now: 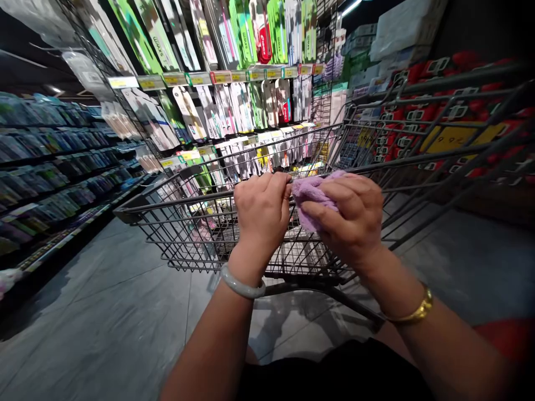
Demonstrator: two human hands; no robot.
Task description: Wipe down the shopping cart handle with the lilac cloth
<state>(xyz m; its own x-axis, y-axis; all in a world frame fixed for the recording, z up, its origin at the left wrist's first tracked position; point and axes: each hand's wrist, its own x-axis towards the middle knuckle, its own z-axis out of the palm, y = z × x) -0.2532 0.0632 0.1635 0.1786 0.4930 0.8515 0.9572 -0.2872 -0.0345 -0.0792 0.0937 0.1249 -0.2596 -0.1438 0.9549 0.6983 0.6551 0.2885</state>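
Observation:
A grey wire shopping cart [175, 209] stands tilted in front of me in a store aisle. My left hand [261, 214] is closed in a fist around the near rim of the cart. Right beside it, my right hand [355, 220] is closed on a lilac cloth [309, 192], pressing it against the same rim. The two hands almost touch. A pale bangle sits on my left wrist and a gold one on my right.
Shelves of packaged goods [50, 167] line the left side. A rack of hanging packets with yellow price tags [234, 78] faces me beyond the cart. Stacked boxes [401, 33] and a second cart's wire frame [455, 111] are at the right. Grey tiled floor [104, 323] lies below.

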